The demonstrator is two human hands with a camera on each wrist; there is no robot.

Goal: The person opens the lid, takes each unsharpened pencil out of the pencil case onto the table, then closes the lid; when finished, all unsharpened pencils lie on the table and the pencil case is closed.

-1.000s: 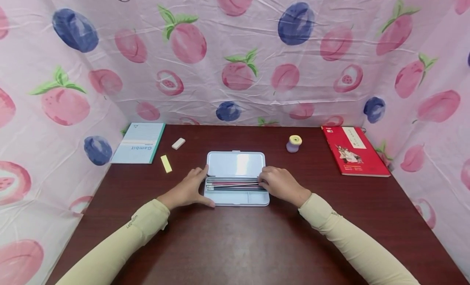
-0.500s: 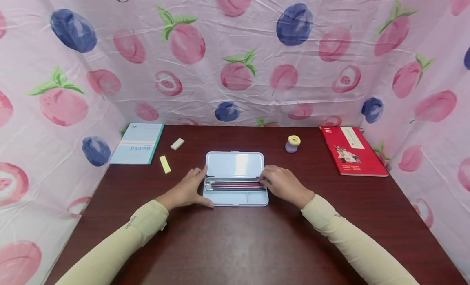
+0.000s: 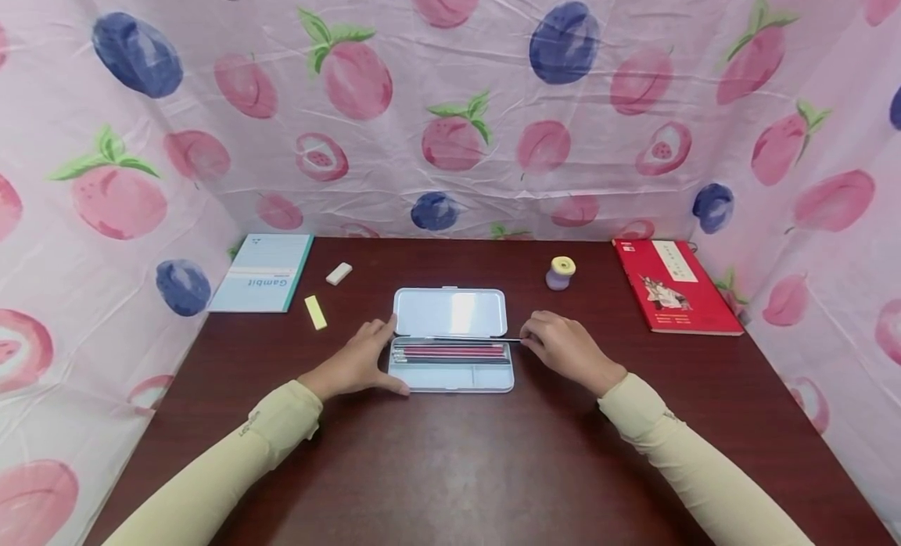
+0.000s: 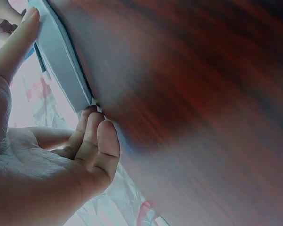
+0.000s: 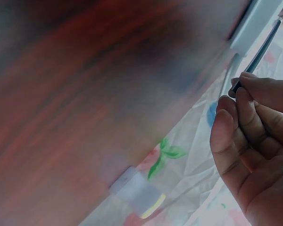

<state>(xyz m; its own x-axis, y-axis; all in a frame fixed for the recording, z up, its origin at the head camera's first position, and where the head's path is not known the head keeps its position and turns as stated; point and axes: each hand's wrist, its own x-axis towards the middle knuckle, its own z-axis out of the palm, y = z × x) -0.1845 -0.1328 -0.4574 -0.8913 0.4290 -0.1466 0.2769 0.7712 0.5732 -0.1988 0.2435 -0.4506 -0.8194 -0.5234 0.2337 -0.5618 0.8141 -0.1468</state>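
Note:
An open white pencil case (image 3: 436, 380) lies on the table, its lid (image 3: 425, 313) tipped back. Several pencils (image 3: 450, 352), dark and reddish, lie side by side in its rear compartment. My left hand (image 3: 355, 364) holds the case by its left end, thumb at the near corner and fingers at the far side. Just off the right end, my right hand (image 3: 566, 349) pinches one dark pencil (image 5: 262, 49) by its end between thumb and fingers. That pencil reaches left over the case's back edge, near the hinge.
To the left lie a white eraser (image 3: 339, 274), a yellow strip (image 3: 315, 313) and a light blue notebook (image 3: 263, 274). A purple and yellow spool-shaped item (image 3: 561, 274) stands behind my right hand. A red book (image 3: 679, 288) lies far right. Fruit-patterned cloth (image 3: 450, 100) surrounds the dark table (image 3: 450, 460).
My right hand has moved rightward from the case, drawing the dark pencil partly out past its right end. My left hand stays on the case.

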